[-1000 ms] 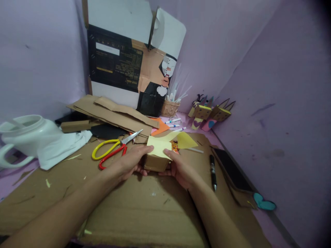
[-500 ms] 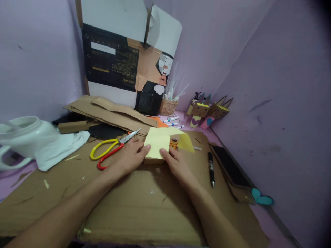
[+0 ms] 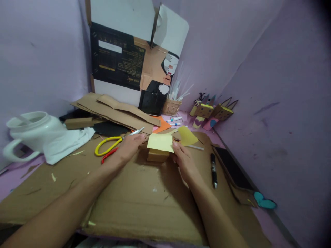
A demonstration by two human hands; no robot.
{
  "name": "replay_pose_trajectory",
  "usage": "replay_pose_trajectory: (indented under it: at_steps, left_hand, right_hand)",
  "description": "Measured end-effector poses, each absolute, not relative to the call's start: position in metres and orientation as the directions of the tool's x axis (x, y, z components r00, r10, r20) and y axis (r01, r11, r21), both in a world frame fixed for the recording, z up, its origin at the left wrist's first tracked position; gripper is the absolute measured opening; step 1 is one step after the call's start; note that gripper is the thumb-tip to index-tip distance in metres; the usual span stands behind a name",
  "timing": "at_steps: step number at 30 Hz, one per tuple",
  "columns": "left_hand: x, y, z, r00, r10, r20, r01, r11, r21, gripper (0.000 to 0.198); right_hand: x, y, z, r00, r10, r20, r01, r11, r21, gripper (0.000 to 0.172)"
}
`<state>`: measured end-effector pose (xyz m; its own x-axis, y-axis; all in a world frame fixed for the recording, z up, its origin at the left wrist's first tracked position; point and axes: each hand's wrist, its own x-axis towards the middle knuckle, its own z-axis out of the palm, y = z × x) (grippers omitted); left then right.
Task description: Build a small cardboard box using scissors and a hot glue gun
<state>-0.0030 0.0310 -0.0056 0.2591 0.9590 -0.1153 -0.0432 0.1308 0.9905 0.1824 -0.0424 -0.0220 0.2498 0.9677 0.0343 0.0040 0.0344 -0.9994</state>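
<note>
A small brown cardboard box (image 3: 157, 156) sits in front of me with a sheet of pale yellow paper (image 3: 159, 142) over its top. My right hand (image 3: 184, 159) is at the right edge of this paper, thumb against the edge and fingers partly hidden behind it. To the left, my left hand (image 3: 131, 147) is apart from the box, fingers stretched forward over the middle of the scissors (image 3: 108, 147). Their yellow and red handles and blade tip show around the hand. Behind the right hand lies a darker yellow piece (image 3: 188, 135).
A black pen (image 3: 213, 170) and a dark phone (image 3: 234, 168) lie right. White teapot (image 3: 31, 134) with cloth stands left. Behind are cardboard strips (image 3: 116, 112), a basket of glue sticks and markers (image 3: 172, 106), cardboard figures (image 3: 204, 112) and a large opened carton (image 3: 116, 58).
My left hand has left the paper and moved left over the scissors. My right thumb has shifted from the paper's front to its right edge. The view has swung slightly.
</note>
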Motion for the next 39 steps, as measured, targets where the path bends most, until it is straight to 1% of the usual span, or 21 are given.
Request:
replay_pose_trajectory:
  at_steps: [3, 7, 9, 12, 15, 19, 23, 25, 26, 27, 30, 31, 32, 35, 37, 39]
  left_hand:
    - [0.000, 0.029, -0.007, 0.274, 0.958, -0.089, 0.059, 0.076, 0.995, 0.028]
    - [0.005, 0.026, -0.006, 0.317, 0.946, -0.063, 0.100, 0.033, 0.994, 0.038]
    - [0.005, 0.026, -0.005, 0.333, 0.941, -0.066, 0.109, 0.031, 0.994, 0.043]
    - [0.001, 0.027, -0.002, 0.286, 0.954, -0.090, 0.101, 0.064, 0.993, 0.050]
    - [-0.004, 0.026, 0.001, 0.262, 0.962, -0.078, 0.116, 0.049, 0.992, 0.048]
    - [-0.005, 0.025, 0.001, 0.360, 0.932, -0.035, 0.182, -0.033, 0.983, 0.039]
    - [-0.005, 0.026, 0.000, 0.264, 0.961, -0.087, 0.179, 0.040, 0.983, 0.038]
    - [-0.007, 0.024, 0.003, 0.258, 0.963, -0.083, 0.186, 0.035, 0.982, 0.037]
    - [-0.007, 0.022, 0.005, 0.292, 0.953, -0.076, 0.203, 0.016, 0.979, 0.040]
    - [-0.008, 0.020, 0.006, 0.344, 0.936, -0.079, 0.228, -0.002, 0.974, 0.048]
    - [-0.004, 0.012, 0.006, 0.503, 0.859, -0.097, 0.277, -0.054, 0.959, 0.080]
    - [-0.001, 0.011, 0.004, 0.527, 0.845, -0.086, 0.269, -0.071, 0.960, 0.083]
    - [0.002, 0.010, 0.002, 0.536, 0.842, -0.061, 0.253, -0.091, 0.963, 0.082]
    - [0.009, 0.012, -0.006, 0.515, 0.857, -0.002, 0.227, -0.135, 0.964, 0.064]
    - [0.010, 0.014, -0.006, 0.510, 0.860, -0.013, 0.225, -0.119, 0.967, 0.054]
    - [0.008, 0.015, -0.003, 0.513, 0.857, -0.055, 0.192, -0.052, 0.980, 0.049]
  right_hand:
    - [0.184, -0.036, -0.025, 0.284, 0.959, 0.015, -0.078, 0.039, -0.996, 0.029]
    - [0.180, -0.029, -0.023, 0.346, 0.938, -0.006, -0.136, 0.044, -0.990, 0.021]
    - [0.180, -0.027, -0.019, 0.378, 0.926, -0.008, -0.198, 0.072, -0.977, 0.020]
    - [0.186, -0.025, -0.011, 0.443, 0.896, -0.005, -0.313, 0.150, -0.938, 0.023]
    - [0.196, -0.027, -0.003, 0.513, 0.858, -0.004, -0.390, 0.228, -0.892, 0.026]
    - [0.206, -0.032, 0.002, 0.547, 0.837, -0.010, -0.432, 0.272, -0.860, 0.025]
    - [0.207, -0.035, 0.005, 0.567, 0.824, -0.006, -0.437, 0.295, -0.850, 0.024]
    - [0.205, -0.035, 0.006, 0.574, 0.819, -0.002, -0.428, 0.297, -0.854, 0.026]
    - [0.205, -0.035, 0.006, 0.574, 0.819, -0.003, -0.423, 0.293, -0.858, 0.026]
    - [0.204, -0.034, 0.007, 0.573, 0.820, -0.007, -0.419, 0.285, -0.862, 0.027]
    - [0.201, -0.034, 0.008, 0.574, 0.818, -0.026, -0.405, 0.257, -0.877, 0.029]
    - [0.200, -0.034, 0.008, 0.575, 0.818, -0.031, -0.401, 0.248, -0.882, 0.030]
    - [0.200, -0.034, 0.009, 0.575, 0.817, -0.036, -0.397, 0.240, -0.886, 0.030]
    - [0.200, -0.033, 0.008, 0.576, 0.816, -0.049, -0.397, 0.227, -0.890, 0.030]
    - [0.202, -0.033, 0.006, 0.575, 0.816, -0.053, -0.400, 0.225, -0.889, 0.030]
    - [0.204, -0.033, 0.005, 0.572, 0.818, -0.056, -0.406, 0.223, -0.886, 0.029]
